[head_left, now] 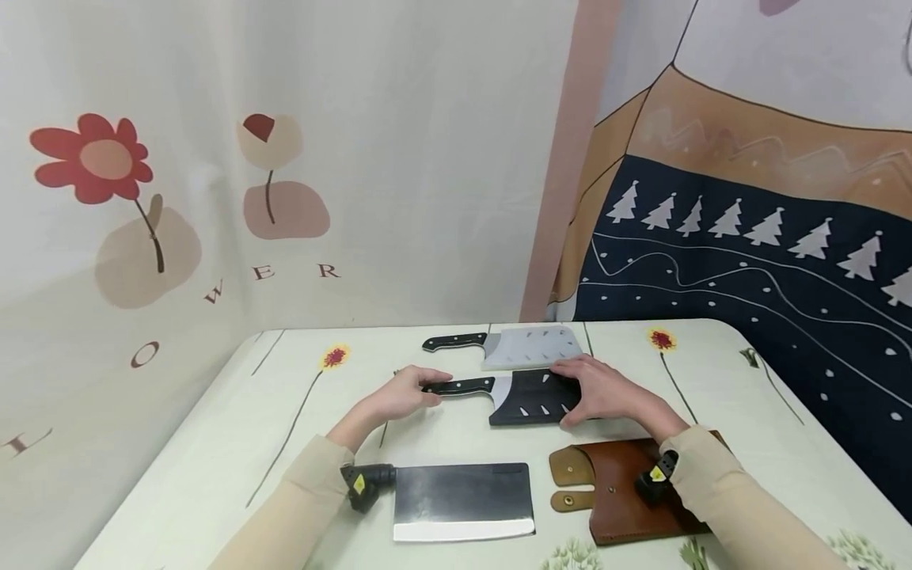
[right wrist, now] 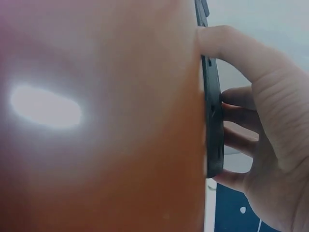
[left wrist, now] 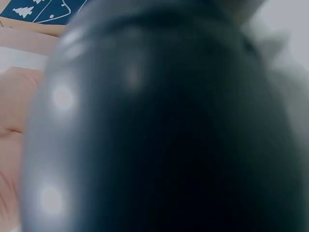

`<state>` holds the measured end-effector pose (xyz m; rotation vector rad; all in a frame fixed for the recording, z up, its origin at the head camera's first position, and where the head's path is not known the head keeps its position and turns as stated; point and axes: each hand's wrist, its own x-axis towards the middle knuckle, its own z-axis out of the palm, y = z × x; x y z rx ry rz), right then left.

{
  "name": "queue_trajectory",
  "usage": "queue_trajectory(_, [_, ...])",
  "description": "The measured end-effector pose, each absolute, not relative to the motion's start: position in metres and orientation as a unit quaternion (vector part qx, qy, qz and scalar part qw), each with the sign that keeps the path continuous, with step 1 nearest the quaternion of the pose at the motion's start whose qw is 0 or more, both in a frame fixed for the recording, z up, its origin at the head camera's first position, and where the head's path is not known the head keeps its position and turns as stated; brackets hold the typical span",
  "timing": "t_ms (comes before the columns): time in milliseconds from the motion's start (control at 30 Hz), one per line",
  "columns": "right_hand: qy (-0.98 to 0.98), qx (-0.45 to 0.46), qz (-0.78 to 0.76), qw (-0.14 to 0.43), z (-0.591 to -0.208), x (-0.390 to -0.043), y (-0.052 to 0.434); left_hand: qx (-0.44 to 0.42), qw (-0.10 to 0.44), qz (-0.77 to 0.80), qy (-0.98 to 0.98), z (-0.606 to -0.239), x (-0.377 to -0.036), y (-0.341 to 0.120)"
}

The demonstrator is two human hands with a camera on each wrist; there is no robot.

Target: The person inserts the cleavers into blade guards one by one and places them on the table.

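In the head view, a cleaver with a black riveted handle (head_left: 466,386) has its blade in a black slotted sheath (head_left: 530,400). My left hand (head_left: 406,393) holds the handle's end between thumb and fingers. At the sheath's right end, my right hand (head_left: 602,389) grips it, thumb on the near edge and fingers on the far edge. The right wrist view shows that hand's fingers (right wrist: 236,113) spread along the dark sheath (right wrist: 214,125). A large, blurred black handle (left wrist: 159,121) fills most of the left wrist view, with part of the left palm (left wrist: 14,145) at its edge.
Behind lies another cleaver in a whitish sheath (head_left: 534,346). Nearer me, a broad bare-bladed cleaver (head_left: 463,503) sits below the left wrist. A brown leather sheath (head_left: 620,491) with snap straps lies under the right wrist. Printed curtains stand behind the table (head_left: 235,443).
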<state>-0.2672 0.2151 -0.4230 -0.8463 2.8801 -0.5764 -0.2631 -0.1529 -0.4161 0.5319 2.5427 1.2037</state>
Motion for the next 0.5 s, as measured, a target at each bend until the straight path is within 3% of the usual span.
queue_trajectory(500, [0.941,-0.269,-0.195,0.064,-0.4265,-0.2692,0.2156,0.184,0.170,0.433,0.866,-0.4169,-0.2578,-0.1569])
